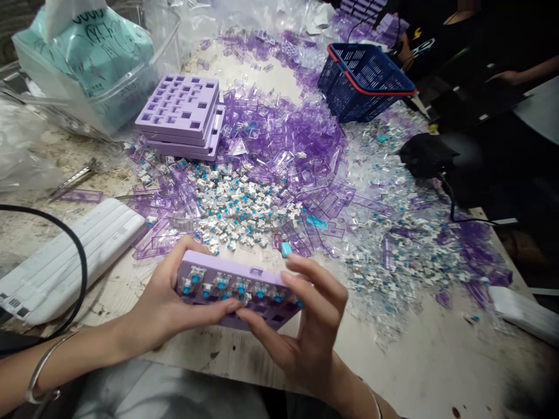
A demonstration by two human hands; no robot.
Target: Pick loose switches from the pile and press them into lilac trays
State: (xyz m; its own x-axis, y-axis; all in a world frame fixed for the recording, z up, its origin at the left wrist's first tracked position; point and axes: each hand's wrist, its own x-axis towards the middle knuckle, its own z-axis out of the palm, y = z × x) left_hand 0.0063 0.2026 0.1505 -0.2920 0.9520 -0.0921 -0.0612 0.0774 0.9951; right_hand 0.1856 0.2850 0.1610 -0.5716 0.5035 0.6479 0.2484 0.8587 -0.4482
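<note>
Between my two hands is a light purple keyboard case (257, 272), tilted so its top faces me. Blue-stemmed key switches (241, 287) sit in its upper rows, while several square holes lower down show no switch. My left hand (170, 302) grips the left end, its thumb lying across the face. My right hand (305, 314) holds the right side, thumb at the lower edge and fingers over the top edge. Both thumb tips meet near one switch at the middle. Beyond the case lies a heap of loose white-and-blue switches (244, 203).
Stacked purple cases (179, 107) stand behind the heap, beside scattered clear purple pieces (288, 128). A blue basket (367, 81) is at the back right. At left are a white power bank (74, 256), tweezers (76, 176) and a clear bin (131, 87). Another person (458, 52) is at far right.
</note>
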